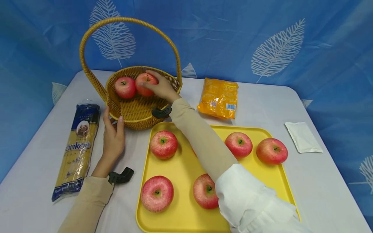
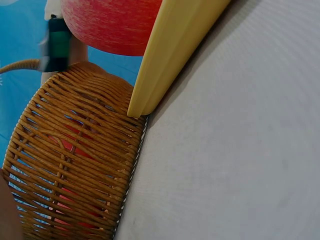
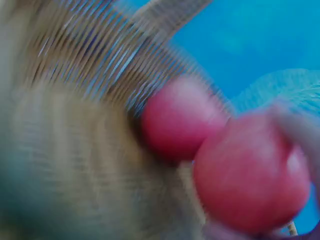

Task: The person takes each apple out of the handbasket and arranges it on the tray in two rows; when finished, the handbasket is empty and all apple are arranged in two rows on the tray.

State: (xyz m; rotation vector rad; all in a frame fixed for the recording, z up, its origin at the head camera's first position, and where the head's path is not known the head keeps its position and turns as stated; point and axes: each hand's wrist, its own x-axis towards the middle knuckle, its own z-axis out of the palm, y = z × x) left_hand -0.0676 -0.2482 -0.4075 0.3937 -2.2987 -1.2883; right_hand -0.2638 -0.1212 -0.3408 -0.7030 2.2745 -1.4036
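Inside the wicker basket (image 1: 137,124), my right hand (image 1: 163,85) grips a red apple (image 1: 143,88) with fingers and thumb around its side. A second apple (image 1: 125,87) sits just left of it; in the blurred right wrist view the held apple (image 3: 250,175) overlaps the other apple (image 3: 181,117). My left hand (image 1: 114,139) is at the basket's near left side, fingers extended and fingertips right at the rim. Through the weave in the left wrist view, red shows behind the basket wall (image 2: 75,165).
A yellow tray (image 1: 180,223) with several apples (image 1: 157,193) lies in front of the basket, under my right arm. A pasta packet (image 1: 77,152) lies at left, an orange packet (image 1: 219,98) behind the tray, a white sachet (image 1: 303,137) at right. The basket's tall handle (image 1: 128,20) arches above.
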